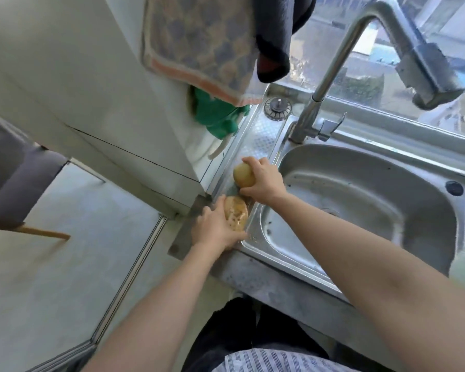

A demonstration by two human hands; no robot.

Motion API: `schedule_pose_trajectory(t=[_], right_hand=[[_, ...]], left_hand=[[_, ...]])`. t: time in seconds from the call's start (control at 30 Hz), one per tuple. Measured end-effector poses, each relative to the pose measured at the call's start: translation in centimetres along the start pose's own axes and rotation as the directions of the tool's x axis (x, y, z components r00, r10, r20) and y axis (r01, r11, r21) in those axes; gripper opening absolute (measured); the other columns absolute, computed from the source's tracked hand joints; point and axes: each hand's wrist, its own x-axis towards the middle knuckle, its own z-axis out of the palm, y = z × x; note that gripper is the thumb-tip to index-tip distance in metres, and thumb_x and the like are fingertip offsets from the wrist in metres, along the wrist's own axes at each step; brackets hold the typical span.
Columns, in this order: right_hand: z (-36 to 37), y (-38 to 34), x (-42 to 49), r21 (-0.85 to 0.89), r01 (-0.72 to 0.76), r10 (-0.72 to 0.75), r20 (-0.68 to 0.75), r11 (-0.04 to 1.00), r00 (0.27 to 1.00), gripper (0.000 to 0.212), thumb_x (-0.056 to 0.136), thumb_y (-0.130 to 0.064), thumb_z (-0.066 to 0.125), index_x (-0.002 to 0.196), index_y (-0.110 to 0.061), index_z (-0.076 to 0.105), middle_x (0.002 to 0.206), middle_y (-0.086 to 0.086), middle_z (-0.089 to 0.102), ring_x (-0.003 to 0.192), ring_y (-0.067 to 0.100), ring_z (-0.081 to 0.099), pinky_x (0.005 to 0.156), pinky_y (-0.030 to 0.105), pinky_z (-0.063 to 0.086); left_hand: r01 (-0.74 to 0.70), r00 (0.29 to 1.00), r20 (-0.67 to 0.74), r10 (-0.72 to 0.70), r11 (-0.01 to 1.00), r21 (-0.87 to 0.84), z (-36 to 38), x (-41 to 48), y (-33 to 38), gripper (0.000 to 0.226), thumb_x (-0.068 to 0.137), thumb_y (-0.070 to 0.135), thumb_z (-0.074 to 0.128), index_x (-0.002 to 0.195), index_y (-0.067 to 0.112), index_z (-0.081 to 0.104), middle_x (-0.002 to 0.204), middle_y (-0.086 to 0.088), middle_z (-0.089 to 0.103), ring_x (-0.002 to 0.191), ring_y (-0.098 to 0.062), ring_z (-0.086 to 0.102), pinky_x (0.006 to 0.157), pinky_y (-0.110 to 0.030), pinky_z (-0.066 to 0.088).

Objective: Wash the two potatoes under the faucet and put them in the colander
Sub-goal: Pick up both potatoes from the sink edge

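Forearms reach to the drainboard left of the sink [360, 200]. Left hand [215, 229] closes on the near potato [236, 214]; right hand [263, 181] grips the far potato [243, 176]. Colander possibly the pale edge at right. Wet skins may slip under the faucet [403, 44].

1 head view, looking steeply down, close over sink [360, 210]
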Motion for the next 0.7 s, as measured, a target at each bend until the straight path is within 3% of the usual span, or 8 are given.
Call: schedule_pose_trajectory(t=[0.13, 0.23, 0.3, 0.43, 0.53, 0.7], right_hand=[[-0.4, 0.5, -1.2, 0.289, -0.046, 0.087, -0.128, 0.956, 0.988, 0.074, 0.07, -0.038, 0.077, 0.134, -0.027, 0.044, 0.124, 0.009, 0.051, 0.107, 0.026, 0.055, 0.092, 0.039, 0.049], [-2.0, 0.9, -2.6, 0.611, -0.112, 0.258, -0.157, 0.784, 0.953, 0.076, 0.064, -0.051, 0.074, 0.131, -0.028, 0.046, 0.123, 0.006, 0.055, 0.107, 0.024, 0.059, 0.093, 0.046, 0.054], [-3.4, 1.6, -3.9, 0.721, -0.106, 0.344, -0.192, 0.685, 0.919, 0.076, 0.062, -0.056, 0.071, 0.129, -0.029, 0.047, 0.122, 0.004, 0.058, 0.108, 0.025, 0.06, 0.093, 0.048, 0.054], [-7.0, 4.4, -7.9, 0.79, -0.056, 0.435, -0.276, 0.611, 0.857, 0.072, 0.067, -0.056, 0.071, 0.13, -0.03, 0.046, 0.121, 0.001, 0.057, 0.108, 0.021, 0.059, 0.092, 0.045, 0.056], [-10.0, 8.0, -12.2, 0.805, -0.043, 0.506, -0.329, 0.592, 0.797, 0.079, 0.067, -0.058, 0.072, 0.133, -0.023, 0.046, 0.123, 0.004, 0.057, 0.108, 0.021, 0.06, 0.087, 0.041, 0.059], [-14.3, 15.4, -20.5, 0.795, -0.096, 0.664, -0.427, 0.599, 0.613, 0.065, 0.074, -0.048, 0.074, 0.126, -0.014, 0.055, 0.115, 0.005, 0.064, 0.101, 0.021, 0.064, 0.081, 0.033, 0.057]], left_hand=[[-0.013, 0.999, -0.031, 0.009, 0.989, -0.145, -1.1, 0.8, -0.1, 0.093, 0.069, 0.062, 0.073, 0.146, 0.033, 0.029, 0.132, -0.008, 0.058, 0.118, -0.032, 0.059, 0.093, -0.037, 0.047], [-0.042, 0.996, -0.087, 0.012, 0.937, -0.347, -2.2, 0.7, 2.0, 0.087, 0.073, 0.061, 0.072, 0.144, 0.03, 0.033, 0.133, -0.005, 0.059, 0.118, -0.031, 0.058, 0.095, -0.038, 0.046], [-0.086, 0.992, -0.118, 0.034, 0.879, -0.469, -2.7, 0.5, 4.3, 0.087, 0.073, 0.059, 0.074, 0.144, 0.027, 0.035, 0.136, -0.005, 0.057, 0.12, -0.031, 0.056, 0.097, -0.038, 0.044], [-0.104, 0.994, -0.053, 0.092, 0.746, -0.657, -2.2, -0.2, 9.4, 0.098, 0.062, 0.059, 0.081, 0.136, 0.011, 0.038, 0.127, -0.012, 0.06, 0.114, -0.031, 0.059, 0.101, -0.043, 0.048], [-0.158, 0.981, -0.02, 0.193, 0.738, -0.656, -0.9, -1.8, 13.7, 0.098, 0.058, 0.062, 0.082, 0.128, 0.007, 0.042, 0.116, -0.008, 0.057, 0.109, -0.028, 0.06, 0.098, -0.046, 0.051], [-0.312, 0.897, 0.047, 0.439, 0.706, -0.636, 2.7, -5.8, 21.6, 0.089, 0.057, 0.062, 0.082, 0.123, 0.012, 0.047, 0.113, -0.007, 0.058, 0.104, -0.024, 0.062, 0.092, -0.045, 0.055]])
